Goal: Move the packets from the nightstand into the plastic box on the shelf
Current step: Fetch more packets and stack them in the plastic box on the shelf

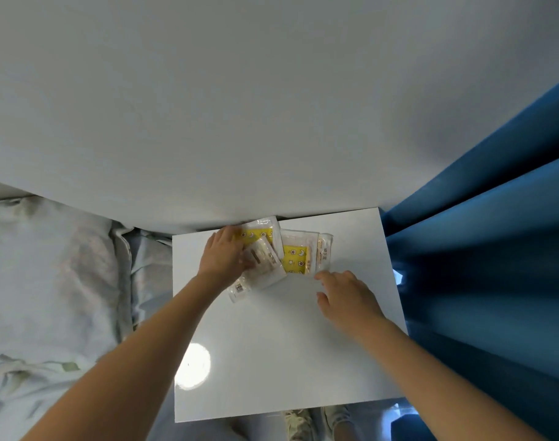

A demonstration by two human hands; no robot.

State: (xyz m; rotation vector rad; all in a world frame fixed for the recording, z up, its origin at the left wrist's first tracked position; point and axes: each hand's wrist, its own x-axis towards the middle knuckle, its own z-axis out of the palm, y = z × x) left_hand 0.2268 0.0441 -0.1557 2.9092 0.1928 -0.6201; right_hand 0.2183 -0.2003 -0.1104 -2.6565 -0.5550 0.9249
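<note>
Near the back edge of the glossy white rectangular surface [271, 345], the clear plastic packets with yellow patterned inserts [273, 253] lie in an overlapping fan, so where one ends and the next begins is hard to make out, and their exact count cannot be told. Print on them is too small to read. The leftmost packet is partly covered by the left hand [224, 254], and a small clear packet with a dark label [239, 289] pokes out below that hand's wrist. Both forearms are cut off by the bottom of the view.

A plain pale wall [271, 90] rises behind the surface. Deep blue pleated curtains [494, 233] hang along the right side, and rumpled pale bedding with a faint leaf print [49, 281] lies to the left. A round glare spot sits on the surface's near left part. Pale shoes show just past the near edge.

The left hand rests on the packets, its fingers curled over their left side. The right hand [346, 300] hovers with relaxed, slightly spread fingers just beside the rightmost packet, holding nothing.
</note>
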